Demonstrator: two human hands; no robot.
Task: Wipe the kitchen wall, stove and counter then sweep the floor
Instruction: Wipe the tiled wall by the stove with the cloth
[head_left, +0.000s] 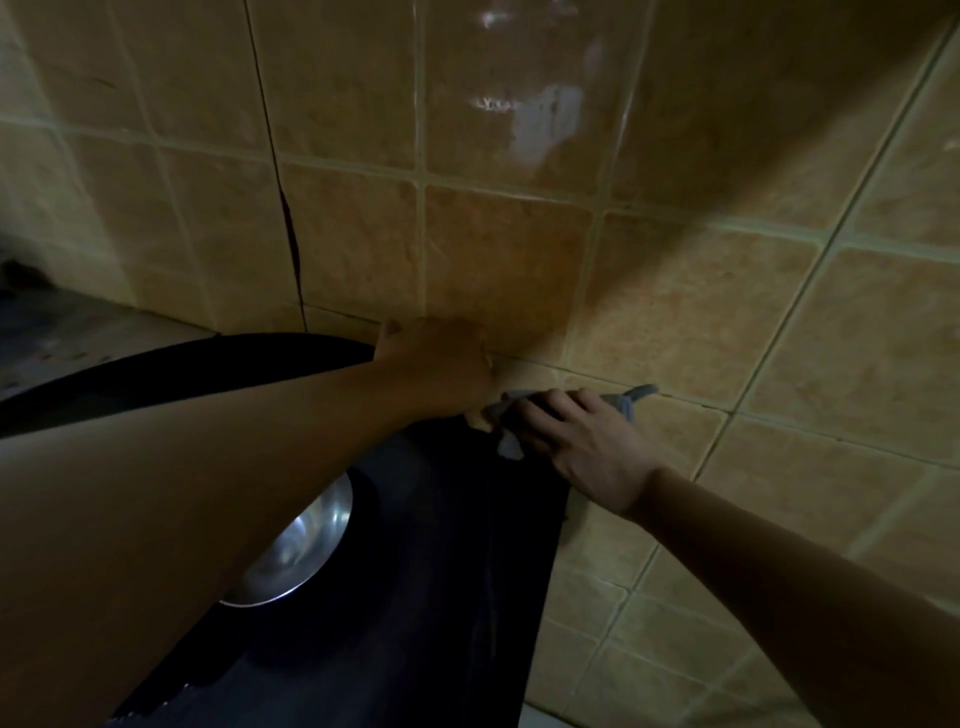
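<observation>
A: Start at the right hand (576, 447). What is it doing?

B: It lies fingers-down over a grey cloth (511, 441), fingers bent across it and pressing it where the tiled counter (649, 571) meets the tiled wall (493, 249). A tail of cloth pokes out past the fingertips, along the grout line.

A: And the left hand (436, 364)?

B: It reaches in just beside the right, at the back edge of the black stove (441, 571), by the foot of the wall. Its fingers curl away from the camera, so I cannot tell whether they grasp anything.

A: Further out?

B: 1 shiny metal burner ring (301, 551) shows on the stove, partly hidden by the left forearm. The wall has a long dark crack (291, 239) running down the tiles on the left, and a pale glossy reflection higher up. Far left, a dim counter surface is too dark to read.
</observation>
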